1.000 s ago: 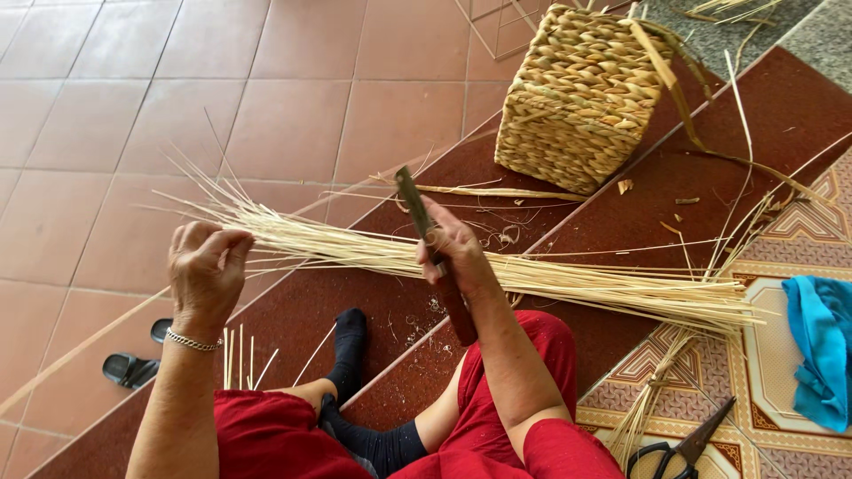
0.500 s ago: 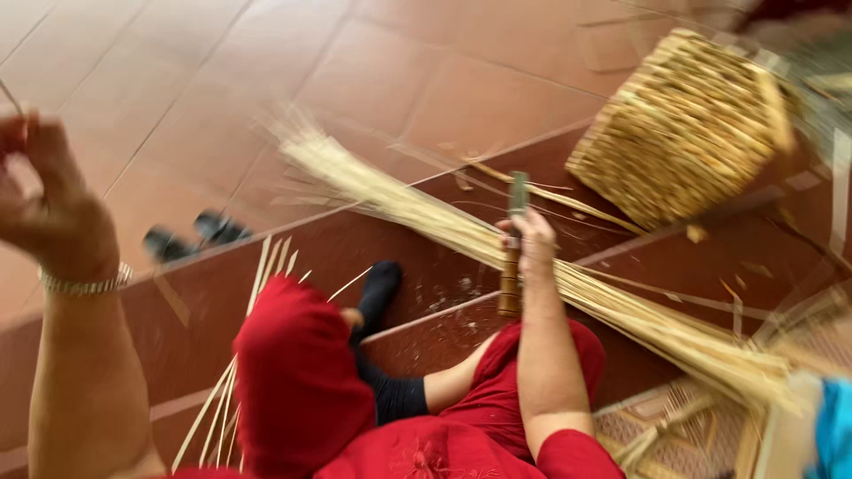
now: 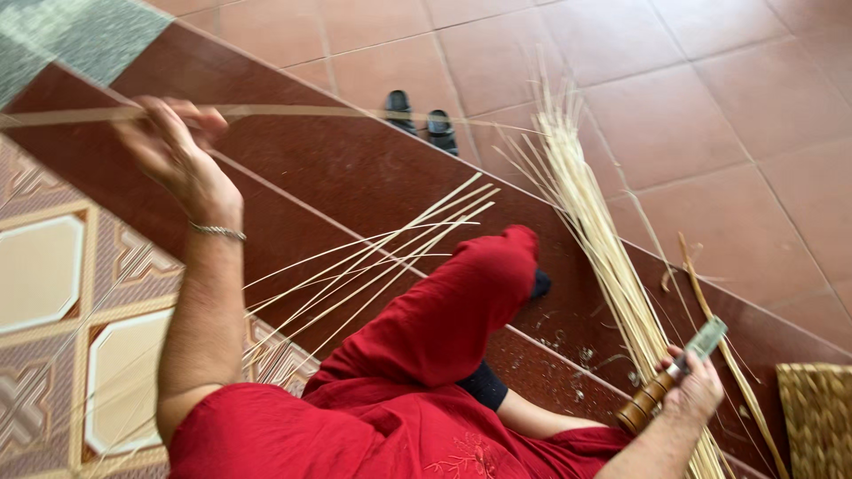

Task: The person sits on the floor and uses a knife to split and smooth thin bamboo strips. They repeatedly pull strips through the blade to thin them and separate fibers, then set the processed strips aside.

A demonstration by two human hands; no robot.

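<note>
Up at ten o'clock, the left hand (image 3: 173,146) pinches a long pale strip (image 3: 293,113) between thumb and fingers, the strip running level across the dark red step toward the sandals (image 3: 420,121) at twelve. A metal bracelet (image 3: 217,231) circles that wrist. Down at four o'clock, the right hand (image 3: 697,390) is clenched around a knife (image 3: 672,377) with a brown wooden handle, its blade pointing toward two o'clock. Just beside it lies a thick bundle of straw strips (image 3: 595,222), fanning toward twelve. Loose strips (image 3: 390,248) cross the red-trousered knee (image 3: 470,293) at centre. A woven basket (image 3: 816,417) sits at the four o'clock edge.
</note>
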